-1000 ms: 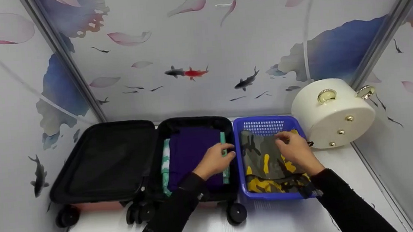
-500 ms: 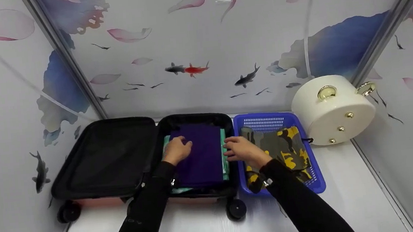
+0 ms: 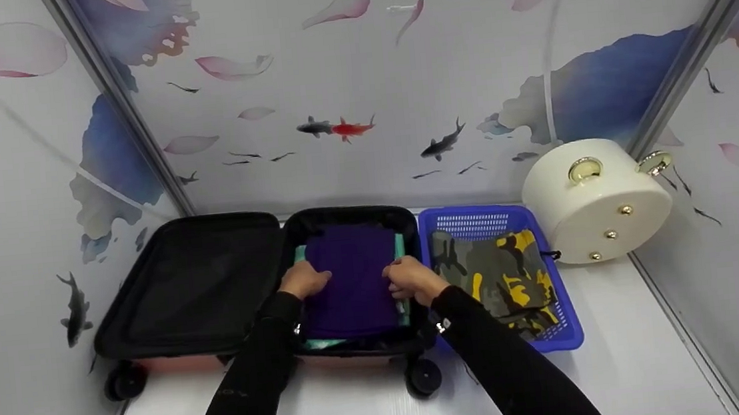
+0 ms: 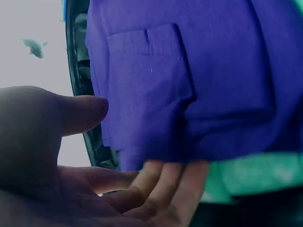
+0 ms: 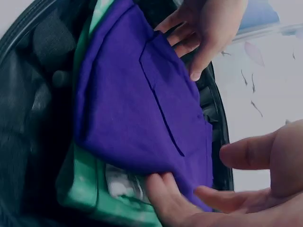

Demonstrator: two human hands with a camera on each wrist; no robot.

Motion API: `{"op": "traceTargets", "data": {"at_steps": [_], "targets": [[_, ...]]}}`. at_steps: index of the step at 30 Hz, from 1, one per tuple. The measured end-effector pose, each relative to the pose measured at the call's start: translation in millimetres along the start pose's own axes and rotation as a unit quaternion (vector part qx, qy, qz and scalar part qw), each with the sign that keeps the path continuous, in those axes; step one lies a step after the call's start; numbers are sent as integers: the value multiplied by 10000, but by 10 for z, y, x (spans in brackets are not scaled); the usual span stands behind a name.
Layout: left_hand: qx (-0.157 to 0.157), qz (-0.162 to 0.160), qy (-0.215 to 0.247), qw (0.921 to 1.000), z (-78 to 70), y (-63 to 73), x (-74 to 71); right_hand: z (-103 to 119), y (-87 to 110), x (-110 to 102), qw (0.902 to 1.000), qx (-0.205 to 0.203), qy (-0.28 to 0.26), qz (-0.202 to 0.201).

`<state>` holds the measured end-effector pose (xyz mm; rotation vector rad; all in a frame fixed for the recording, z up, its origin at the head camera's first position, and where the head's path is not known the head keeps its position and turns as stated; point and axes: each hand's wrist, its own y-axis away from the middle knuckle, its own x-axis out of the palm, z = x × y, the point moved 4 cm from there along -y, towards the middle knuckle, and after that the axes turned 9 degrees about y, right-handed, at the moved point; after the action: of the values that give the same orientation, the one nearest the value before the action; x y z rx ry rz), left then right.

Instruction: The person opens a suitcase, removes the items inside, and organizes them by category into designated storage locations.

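Purple cloth [image 3: 354,289] between 2 grips [image 3: 304,280] [image 3: 414,279]

Booth-like place: lotus-printed wall panels [image 3: 358,81], metal corner strips [image 3: 116,102].

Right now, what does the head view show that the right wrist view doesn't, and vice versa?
Only the head view: the blue basket with camouflage cloth, and the white container. Only the right wrist view: a dark fold line across the purple cloth. Both: the left hand, right hand, that cloth, green fabric beneath it, black suitcase interior.
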<state>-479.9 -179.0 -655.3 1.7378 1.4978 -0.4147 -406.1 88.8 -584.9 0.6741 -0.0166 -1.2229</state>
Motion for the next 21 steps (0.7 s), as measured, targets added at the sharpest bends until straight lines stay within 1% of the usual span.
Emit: {"op": "traceTargets", "data": {"at_steps": [1, 2, 5, 7, 8, 9, 13, 14, 15, 16, 18, 20, 21], "targets": [[-64, 52, 118, 9999, 10, -19, 11, -9, -14, 5, 10000, -7, -79, 21], [-46, 75, 235, 9997, -23, 42, 1, -19, -27, 12, 9999, -19, -141, 56], [-176, 146, 621, 9978, -4, 3, 22, -45, -70, 34, 9996, -94, -207, 155], [-130, 25, 835, 9964, -35, 30, 2, -53, -96, 43, 9995, -183, -191, 183], [-86, -54, 910, 9958, -81, 73, -22, -52, -105, 47, 9993, -219, -218, 206], [-85, -183, 936, 9954, -72, 20, -17, -55, -115, 46, 9992, -236, -249, 204], [240, -547, 1060, 9926, -411, 375, -164, -51, -143, 28, 9976, -361, -523, 260], [464, -635, 1092, 9909, -416, 356, -170, -49, -149, 21, 9971, -398, -585, 269], [561, -713, 1094, 9899, -490, 431, -193, -49, -156, 12, 9967, -431, -634, 268], [610, -709, 1140, 9891, -589, 537, -223, -42, -159, 4, 9961, -495, -670, 284], [742, -750, 1163, 9876, -699, 630, -242, -33, -162, -15, 9953, -590, -696, 311], [843, -747, 1235, 9859, -786, 709, -252, -26, -152, -59, 9957, -684, -596, 196], [738, -709, 1257, 9868, -918, 866, -286, -20, -138, -89, 9956, -748, -541, 141]]}}
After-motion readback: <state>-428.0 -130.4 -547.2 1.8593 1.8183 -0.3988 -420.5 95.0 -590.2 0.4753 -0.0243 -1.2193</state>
